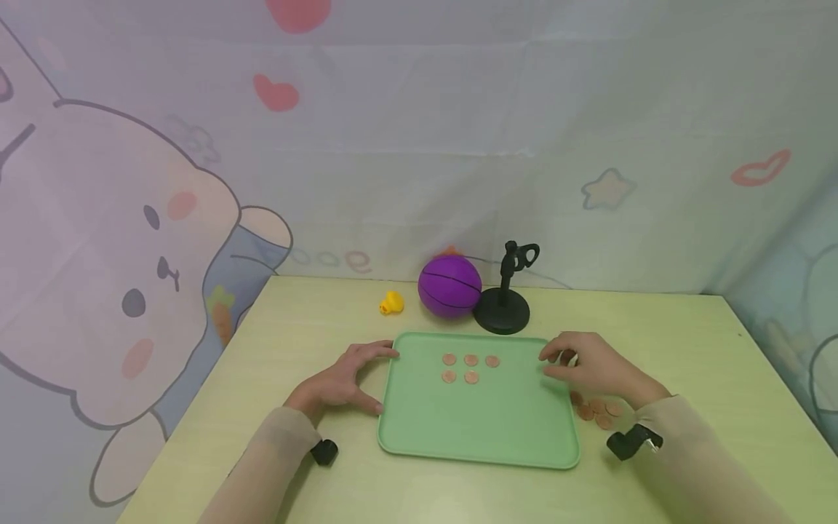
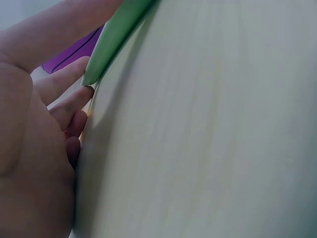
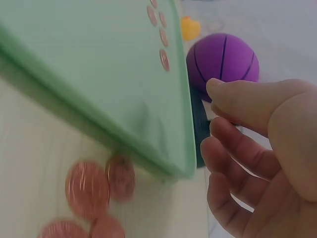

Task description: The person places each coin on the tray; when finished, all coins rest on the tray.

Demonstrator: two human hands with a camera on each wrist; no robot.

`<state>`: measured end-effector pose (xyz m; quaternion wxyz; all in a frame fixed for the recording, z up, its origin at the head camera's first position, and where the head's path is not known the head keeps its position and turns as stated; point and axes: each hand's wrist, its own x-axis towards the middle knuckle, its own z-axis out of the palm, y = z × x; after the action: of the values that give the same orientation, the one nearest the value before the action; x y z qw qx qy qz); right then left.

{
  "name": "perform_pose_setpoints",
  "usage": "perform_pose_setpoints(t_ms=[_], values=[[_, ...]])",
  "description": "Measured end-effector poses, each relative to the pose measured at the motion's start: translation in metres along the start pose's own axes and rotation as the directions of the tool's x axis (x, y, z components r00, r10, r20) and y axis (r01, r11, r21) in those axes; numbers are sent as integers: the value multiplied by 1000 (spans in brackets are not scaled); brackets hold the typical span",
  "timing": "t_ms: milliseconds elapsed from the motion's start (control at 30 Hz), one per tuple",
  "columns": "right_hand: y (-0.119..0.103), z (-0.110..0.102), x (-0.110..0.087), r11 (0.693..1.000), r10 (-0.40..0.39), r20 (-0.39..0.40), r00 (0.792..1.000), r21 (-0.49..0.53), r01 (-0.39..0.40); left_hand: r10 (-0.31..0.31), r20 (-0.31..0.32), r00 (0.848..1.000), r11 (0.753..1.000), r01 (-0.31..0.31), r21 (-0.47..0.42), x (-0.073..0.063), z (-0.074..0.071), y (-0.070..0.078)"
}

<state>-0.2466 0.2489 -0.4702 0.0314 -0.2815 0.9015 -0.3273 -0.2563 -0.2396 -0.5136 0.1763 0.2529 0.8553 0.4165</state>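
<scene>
Left hand (image 1: 337, 380), relaxed, touches the left rim of the tray (image 1: 478, 429); right hand (image 1: 589, 366), loose, seemingly empty, hangs by its far-right corner; a bump might shift the tray's far-side coins (image 1: 471, 359).

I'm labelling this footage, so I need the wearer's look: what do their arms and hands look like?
The left hand and right hand wear no gloves. The left sleeve and right sleeve are long, plain and pale beige. Each wrist bears a small black device: left block, right block, the latter with a bright glint.
</scene>
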Motion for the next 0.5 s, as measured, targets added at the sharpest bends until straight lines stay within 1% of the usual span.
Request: perform_pose_setpoints(t_ms=[200, 300, 500], values=[[17, -13, -17, 999, 36, -9, 999, -22, -36, 0, 3, 1000, 1000, 0, 4, 0, 0, 0], [25, -16, -23, 998, 59, 1, 998, -30, -59, 1, 3, 1000, 1000, -1, 3, 0, 1, 0], [36, -17, -33, 994, 113, 37, 993, -16, -112, 7, -7, 1000, 1000, -7, -7, 1, 1, 0]])
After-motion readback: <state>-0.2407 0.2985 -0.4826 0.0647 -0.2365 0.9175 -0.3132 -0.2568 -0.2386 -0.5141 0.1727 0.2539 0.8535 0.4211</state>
